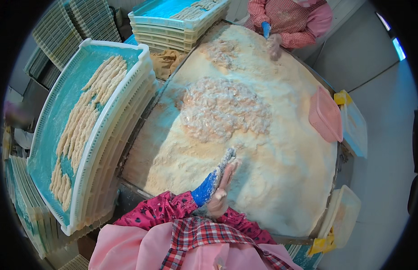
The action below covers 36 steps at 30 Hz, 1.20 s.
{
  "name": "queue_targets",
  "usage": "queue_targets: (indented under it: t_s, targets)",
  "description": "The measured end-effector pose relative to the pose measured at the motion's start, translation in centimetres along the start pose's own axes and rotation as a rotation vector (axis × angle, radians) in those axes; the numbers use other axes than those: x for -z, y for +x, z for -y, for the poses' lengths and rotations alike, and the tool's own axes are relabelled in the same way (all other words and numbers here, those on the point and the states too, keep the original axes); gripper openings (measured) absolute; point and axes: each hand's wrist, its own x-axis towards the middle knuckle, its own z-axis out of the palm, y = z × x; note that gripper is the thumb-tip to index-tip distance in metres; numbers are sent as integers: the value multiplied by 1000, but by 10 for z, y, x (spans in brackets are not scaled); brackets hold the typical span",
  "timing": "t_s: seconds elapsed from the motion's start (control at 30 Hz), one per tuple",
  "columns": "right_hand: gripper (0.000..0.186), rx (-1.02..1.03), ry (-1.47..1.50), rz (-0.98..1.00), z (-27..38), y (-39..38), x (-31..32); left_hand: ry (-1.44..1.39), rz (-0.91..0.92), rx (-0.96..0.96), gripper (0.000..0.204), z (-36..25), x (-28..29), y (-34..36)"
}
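Observation:
My left hand (211,182), in a blue glove whitened with powder at the fingertips, points away over the powder bed. Against it lies my right hand (221,191) in a pale, thin glove, palm to palm with the fingers stretched along each other. Whatever is pressed between the palms is hidden. Just beyond the fingertips, a heap of wet, pale pink meat pieces (222,108) rests on cream-coloured powder (281,193) covering the table. Coated strips (83,130) lie in rows on the blue-lined top tray (40,112) to my left.
More stacked trays (182,27) stand at the far left. Across the table a person in a checked apron (285,22) has gloved hands at a smaller meat heap (222,51). A pink basket (326,114) sits at the right edge, with clear plastic tubs (346,207) beyond the rim.

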Motion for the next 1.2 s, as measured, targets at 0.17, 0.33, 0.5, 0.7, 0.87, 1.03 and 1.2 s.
queue_targets:
  t_s: [0.17, 0.33, 0.5, 0.7, 0.87, 1.03, 1.2]
  targets:
    - [84, 61, 76, -116, -13, 5, 2, 176, 37, -9, 96, -37, -15, 35]
    - [67, 92, 53, 96, -25, 55, 9, 564, -90, 476, 62, -38, 63, 16]
    - [30, 137, -471, -16, -110, 176, 55, -539, -730, 679, 49, -93, 75, -12]
    - [7, 86, -762, 59, -183, 241, 44, -503, -815, 488, 54, -233, 56, 27]
    - [13, 55, -772, 195, -196, 240, 79, 521, -827, 1, 50, -408, 114, 38]
    - [13, 17, -636, 309, -193, 252, 76, 1037, -957, 625, 62, -519, 218, -37]
    - [13, -87, -626, 325, -199, 253, 98, 698, -874, 669, 74, -514, 240, -58]
